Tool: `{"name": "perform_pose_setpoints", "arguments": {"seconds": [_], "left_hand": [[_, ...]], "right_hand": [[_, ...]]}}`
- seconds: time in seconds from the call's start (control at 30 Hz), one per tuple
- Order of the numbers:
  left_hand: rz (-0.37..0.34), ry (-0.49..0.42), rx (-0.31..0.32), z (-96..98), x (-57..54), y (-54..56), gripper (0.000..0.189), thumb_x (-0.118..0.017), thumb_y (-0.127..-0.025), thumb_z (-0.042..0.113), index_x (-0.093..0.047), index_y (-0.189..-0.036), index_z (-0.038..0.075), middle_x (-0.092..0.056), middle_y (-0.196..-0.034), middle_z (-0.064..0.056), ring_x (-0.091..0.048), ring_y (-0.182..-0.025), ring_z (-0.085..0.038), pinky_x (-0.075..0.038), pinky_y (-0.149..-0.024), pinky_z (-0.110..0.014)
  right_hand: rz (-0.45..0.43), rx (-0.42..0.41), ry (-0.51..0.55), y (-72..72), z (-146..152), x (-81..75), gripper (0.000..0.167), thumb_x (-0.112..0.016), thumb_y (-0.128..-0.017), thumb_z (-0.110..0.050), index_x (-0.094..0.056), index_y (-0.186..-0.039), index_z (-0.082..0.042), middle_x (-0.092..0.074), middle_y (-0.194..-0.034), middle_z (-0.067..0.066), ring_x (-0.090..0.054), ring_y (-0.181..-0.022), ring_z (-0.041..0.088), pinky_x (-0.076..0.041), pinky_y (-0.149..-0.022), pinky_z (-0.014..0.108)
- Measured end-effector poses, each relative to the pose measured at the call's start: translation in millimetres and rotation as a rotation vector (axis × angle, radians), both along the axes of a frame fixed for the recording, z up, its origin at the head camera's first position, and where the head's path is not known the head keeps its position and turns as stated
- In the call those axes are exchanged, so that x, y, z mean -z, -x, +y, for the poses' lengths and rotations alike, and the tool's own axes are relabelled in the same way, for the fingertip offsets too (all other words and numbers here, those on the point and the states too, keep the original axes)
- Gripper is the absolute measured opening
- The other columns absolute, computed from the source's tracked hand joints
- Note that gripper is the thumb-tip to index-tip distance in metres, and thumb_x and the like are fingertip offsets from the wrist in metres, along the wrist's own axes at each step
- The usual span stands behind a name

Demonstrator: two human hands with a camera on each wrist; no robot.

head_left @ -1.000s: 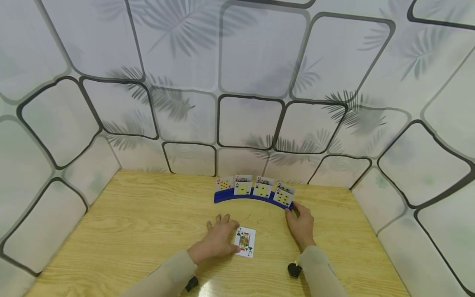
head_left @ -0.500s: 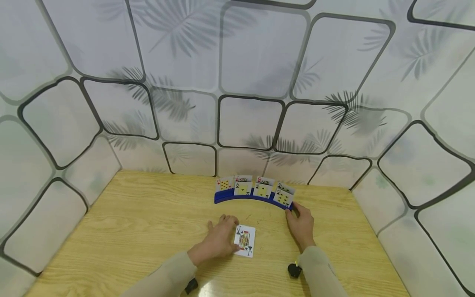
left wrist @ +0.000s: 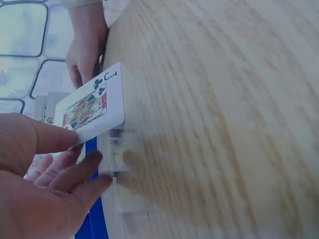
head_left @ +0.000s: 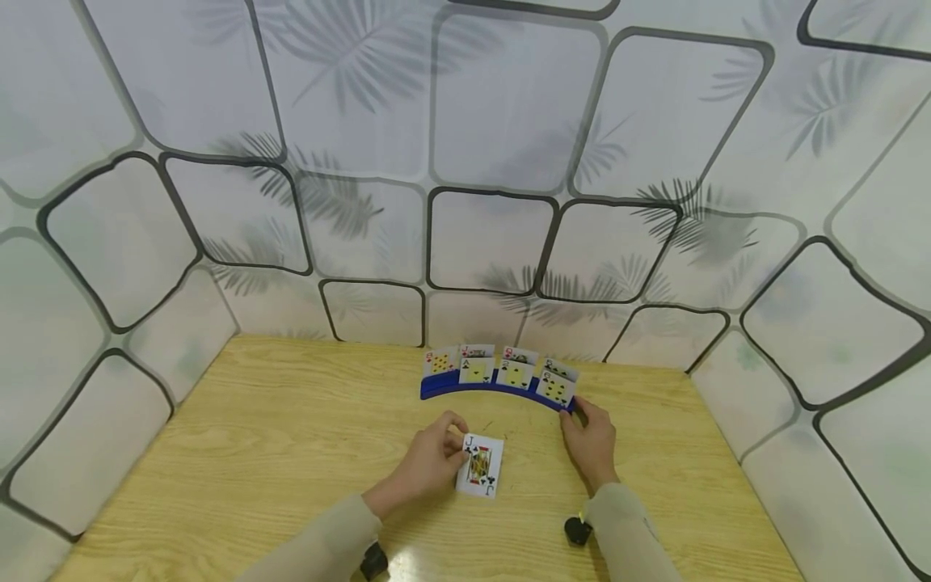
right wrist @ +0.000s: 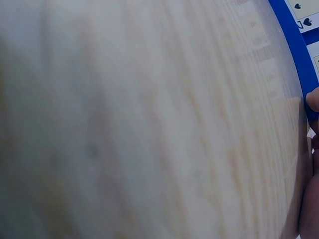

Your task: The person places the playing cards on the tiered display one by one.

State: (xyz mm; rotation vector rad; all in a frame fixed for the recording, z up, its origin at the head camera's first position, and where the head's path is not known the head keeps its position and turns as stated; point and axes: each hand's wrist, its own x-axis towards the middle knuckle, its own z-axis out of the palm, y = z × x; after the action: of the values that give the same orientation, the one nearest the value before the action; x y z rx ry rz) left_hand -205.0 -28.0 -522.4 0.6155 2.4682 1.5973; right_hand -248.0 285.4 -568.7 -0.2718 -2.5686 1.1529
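My left hand (head_left: 425, 461) pinches a jack of clubs playing card (head_left: 482, 469) by its left edge, between thumb and fingers. In the left wrist view the card (left wrist: 94, 107) is tilted and raised off the table, while the other fingers (left wrist: 75, 172) are spread loosely below it. A curved blue card holder (head_left: 439, 389) stands towards the back of the table. My right hand (head_left: 592, 440) grips the holder's right end; its thumb (right wrist: 313, 99) lies against the blue edge in the right wrist view. Several playing cards (head_left: 515, 373) stand in the holder, some in front of others.
The wooden table (head_left: 291, 453) runs back to a patterned wall (head_left: 371, 311), with more of it on both sides. The holder's leftmost place has one red card (head_left: 440, 361) and no card before it. Dark wrist devices (head_left: 577, 530) sit under the forearms.
The left fingers have drawn in around the jack of clubs, and its edge has come up off the table. The right hand and the card holder have stayed put.
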Motion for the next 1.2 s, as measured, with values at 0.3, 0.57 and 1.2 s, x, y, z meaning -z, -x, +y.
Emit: {"name": "perform_pose_setpoints", "arguments": {"seconds": [0.3, 0.57, 1.2], "left_hand": [[-0.025, -0.095, -0.010, -4.4, -6.5, 3.8, 0.032, -0.069, -0.094, -0.008, -0.058, -0.123, -0.001, -0.076, -0.098, -0.017, -0.075, -0.089, -0.025, -0.063, -0.077, -0.028], [0.030, -0.102, -0.079, -9.8, -9.7, 8.0, 0.024, -0.070, -0.094, -0.007, -0.066, -0.115, 0.002, -0.078, -0.101, -0.018, -0.077, -0.095, -0.031, -0.065, -0.081, -0.030], [0.143, -0.142, -0.274, -22.2, -11.9, 32.8, 0.019, -0.074, -0.091, -0.009, -0.071, -0.109, -0.002, -0.078, -0.098, -0.017, -0.076, -0.091, -0.028, -0.065, -0.079, -0.028]], "right_hand": [[-0.035, -0.001, 0.009, -0.2, 0.9, -0.2, 0.049, -0.067, -0.102, -0.022, -0.060, -0.144, 0.002, -0.059, -0.146, 0.027, -0.050, -0.143, 0.045, -0.037, -0.123, 0.060], [-0.022, 0.004, 0.013, -0.8, -0.2, 0.1, 0.048, -0.068, -0.101, -0.021, -0.061, -0.143, 0.003, -0.060, -0.145, 0.027, -0.051, -0.141, 0.046, -0.038, -0.121, 0.061], [0.008, 0.002, 0.011, -0.4, -1.0, 0.5, 0.048, -0.069, -0.101, -0.019, -0.062, -0.142, 0.004, -0.061, -0.145, 0.027, -0.052, -0.140, 0.046, -0.038, -0.121, 0.061]]}}
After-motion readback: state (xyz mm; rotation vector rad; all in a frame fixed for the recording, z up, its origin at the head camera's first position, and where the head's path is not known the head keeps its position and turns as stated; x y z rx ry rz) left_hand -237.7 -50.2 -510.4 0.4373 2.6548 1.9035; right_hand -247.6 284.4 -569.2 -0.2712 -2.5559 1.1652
